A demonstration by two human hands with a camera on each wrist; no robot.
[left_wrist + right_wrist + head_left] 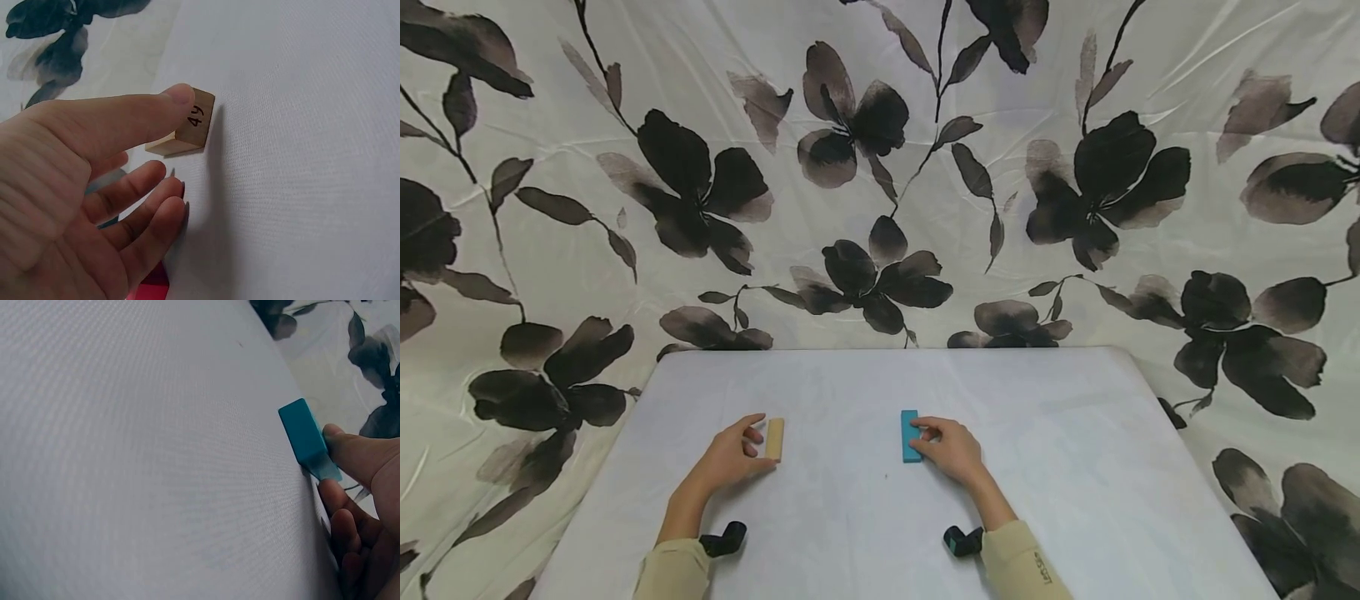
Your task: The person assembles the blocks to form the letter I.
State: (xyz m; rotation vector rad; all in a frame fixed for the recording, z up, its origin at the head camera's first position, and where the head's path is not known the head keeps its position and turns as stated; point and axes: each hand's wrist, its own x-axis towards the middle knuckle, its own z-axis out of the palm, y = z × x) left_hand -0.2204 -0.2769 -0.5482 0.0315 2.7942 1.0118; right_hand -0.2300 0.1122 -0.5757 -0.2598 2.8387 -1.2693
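Far left, my left hand [733, 450] comes in from its khaki sleeve [672, 571], thumb and forefinger parted wide, the other fingers loosely bent; no grip on anything. The thumb tip lies at the near end of the plain wooden block [775, 440], the forefinger off to the left by its far end—a spread probably chosen to suit the block's length. Whether the thumb actually touches, I cannot tell. The wrist view shows an inked mark on this block, apparently "49", and a sliver of a red object [152, 289] beyond my fingers, too cut off to identify. The black wrist device [724, 540] sits on the inner side of that arm, presumably so it looks along the hand. The wooden block lies left of centre on the white-covered table [842, 517], long side running away from me. Right of centre lies the teal block [910, 437], set much the same way—each within easy reach of one hand, I judge. The second wrist device [962, 542] mirrors the first. My right hand [953, 448] has thumb and forefinger a little apart over the teal block's right edge; no closed pinch visible, contact uncertain.
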